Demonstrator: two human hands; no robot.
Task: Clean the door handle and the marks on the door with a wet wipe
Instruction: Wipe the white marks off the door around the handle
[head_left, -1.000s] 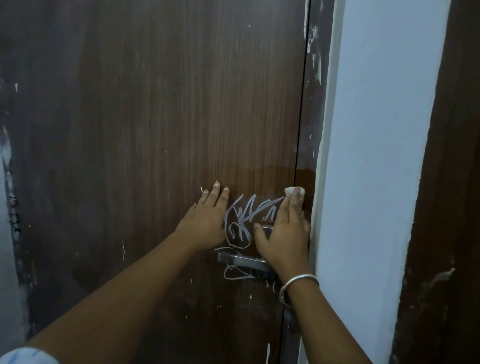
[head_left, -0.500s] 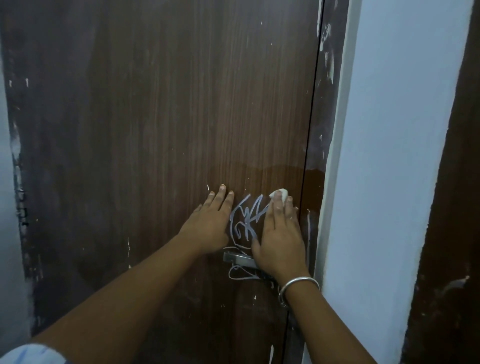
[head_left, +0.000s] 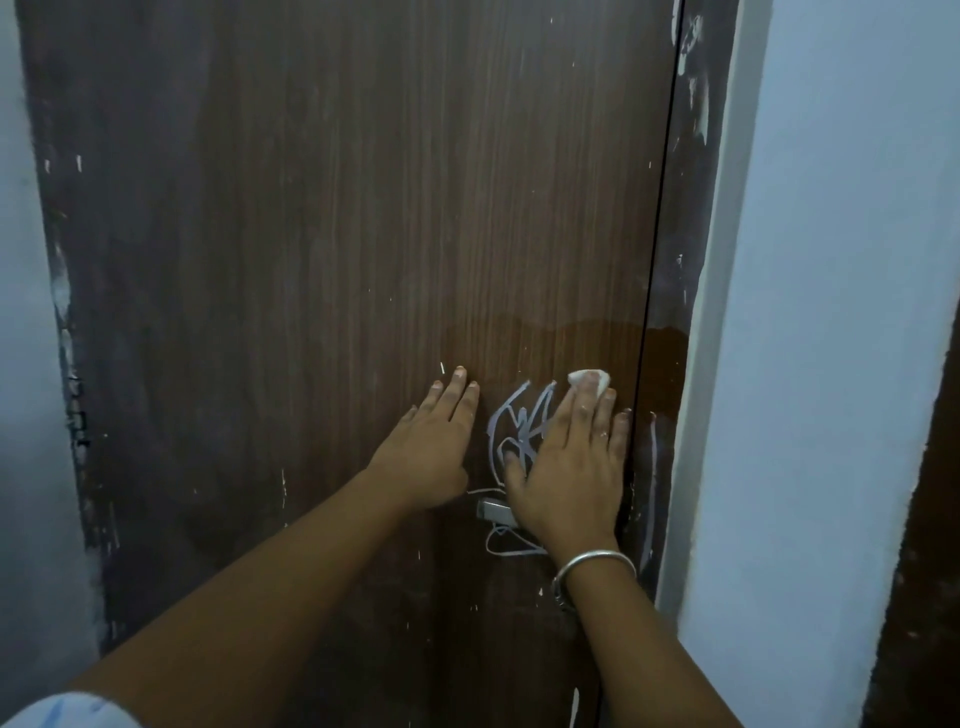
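The small white crumpled wet wipe (head_left: 589, 378) is being pressed against the dark brown wood-grain door (head_left: 337, 260) under the straight fingers of the right hand (head_left: 566, 467). This is happening close to the door's right edge, at the top of the pale grey scribbled marks (head_left: 511, 426). The left hand (head_left: 431, 447) is being laid flat on the door just left of the scribble, fingers straight and holding nothing, and is judged to be bracing the panel.

The marks appear to be what is being rubbed. The step is being done well if firm pressure is being kept through the fingertips, short overlapping strokes are being drawn down across the lines, and the wipe is being turned to a fresh face once soiled. The silver metal lever handle (head_left: 493, 509), partly hidden under the right palm, is judged not yet cleaned.

Being counted:
- two hands
- one wipe
- one handle
- one silver bangle (head_left: 592, 564) on the right wrist
- two scribble patches, one above the handle and one below it (head_left: 506, 543)
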